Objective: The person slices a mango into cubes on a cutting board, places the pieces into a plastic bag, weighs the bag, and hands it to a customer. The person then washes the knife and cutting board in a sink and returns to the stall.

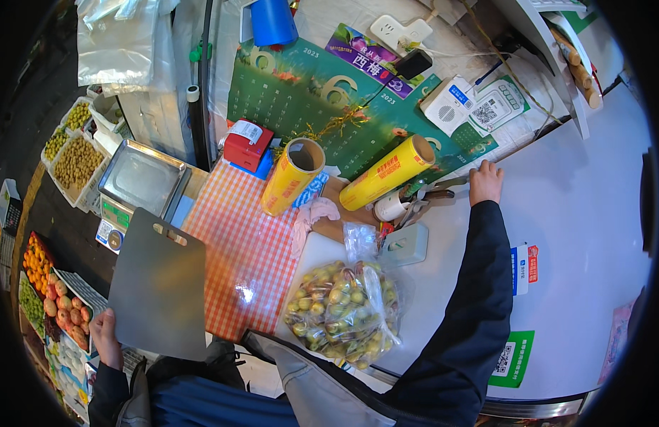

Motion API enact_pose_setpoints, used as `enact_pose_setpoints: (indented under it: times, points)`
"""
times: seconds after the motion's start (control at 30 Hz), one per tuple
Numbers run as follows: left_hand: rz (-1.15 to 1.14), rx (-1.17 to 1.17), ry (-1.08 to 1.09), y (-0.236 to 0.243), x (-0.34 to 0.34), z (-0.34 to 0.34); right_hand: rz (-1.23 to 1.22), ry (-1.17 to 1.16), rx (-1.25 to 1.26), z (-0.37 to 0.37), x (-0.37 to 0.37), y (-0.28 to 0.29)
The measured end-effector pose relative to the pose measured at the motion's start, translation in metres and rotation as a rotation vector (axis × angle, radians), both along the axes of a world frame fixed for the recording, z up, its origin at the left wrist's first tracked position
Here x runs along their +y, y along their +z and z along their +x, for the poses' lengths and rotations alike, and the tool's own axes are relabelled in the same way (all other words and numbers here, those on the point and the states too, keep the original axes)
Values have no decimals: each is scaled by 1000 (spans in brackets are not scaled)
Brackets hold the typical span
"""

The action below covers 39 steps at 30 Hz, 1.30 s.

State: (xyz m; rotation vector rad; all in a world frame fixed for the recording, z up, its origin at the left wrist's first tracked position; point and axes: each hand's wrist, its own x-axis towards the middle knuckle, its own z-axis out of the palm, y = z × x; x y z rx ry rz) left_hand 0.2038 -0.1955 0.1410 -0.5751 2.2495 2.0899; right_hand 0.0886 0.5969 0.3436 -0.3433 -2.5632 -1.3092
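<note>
My left hand [107, 337] is closed on the lower left edge of a grey cutting board [158, 285], a flat sheet with a handle slot at its top. The board is held up at the left, in front of the red-checked cloth [237, 249]. Stretched out to the far right, my right hand [486, 183] has curled fingers, their tips hidden; what they grip, if anything, does not show. Just left of it, knives [443, 188] stick out of a holder. A clear bag of round green fruit [343, 306] lies on a white board [318, 249] between my arms.
Two yellow rolls of wrap [294, 178] stand behind the fruit, one tilted. A red box [247, 142] and a metal-topped scale [144, 178] are to the left. A white speaker box [447, 105] sits at the back. Crates of fruit [76, 167] line the left side.
</note>
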Motion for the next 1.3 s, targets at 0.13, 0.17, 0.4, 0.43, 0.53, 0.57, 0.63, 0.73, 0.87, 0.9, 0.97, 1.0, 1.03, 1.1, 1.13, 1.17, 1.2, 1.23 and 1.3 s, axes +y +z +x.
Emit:
enact_pose_setpoints:
  times: [0.13,0.17,0.4,0.43,0.53,0.57,0.63,0.73,0.87,0.9,0.97,1.0,1.03,1.1,1.13,1.17,1.2,1.23,1.3]
  points:
    - [-20,-16,8,-2,-3,1,-89,33,85,9,-4,3]
    - [-25,-17,16,-2,-4,1,-125,32,119,12,-8,3]
    - [-4,-6,27,-6,-8,0,-331,128,309,51,-56,-22]
    - [-27,-10,24,-6,-9,-1,-337,148,315,54,-60,-27]
    - [-25,-8,-9,-5,-9,-4,-356,155,329,61,-62,-34]
    - [-13,-6,-6,-5,-8,-5,-362,151,332,63,-60,-35]
    - [3,-14,-7,-3,-7,-5,-355,126,333,64,-54,-35]
    - [-2,-32,-15,0,-5,-5,-310,74,337,60,-40,-31]
    - [-12,-32,13,-1,1,-5,-214,-78,268,35,-11,-23]
    - [10,-27,29,-1,2,-4,-194,-100,235,27,-5,-22]
    - [-12,-24,73,-2,3,0,-101,-237,120,9,4,-25]
    - [28,-7,62,-2,2,2,-68,-284,82,2,7,-28]
    - [1,-26,78,-3,1,5,-34,-325,44,-6,8,-32]
    - [21,-39,44,-1,-4,7,-7,-351,-51,-19,7,-41]
    - [8,-31,49,-2,-6,8,7,-336,-84,-25,5,-46]
    - [-7,-24,53,-3,-8,9,22,-317,-121,-30,4,-51]
    - [-20,-32,54,-4,-9,9,5,-330,-176,-37,4,-56]
    - [-20,-21,76,-5,-11,10,-21,-330,-175,-42,4,-60]
    - [-15,-28,115,-7,-13,14,-51,-277,-188,-51,4,-69]
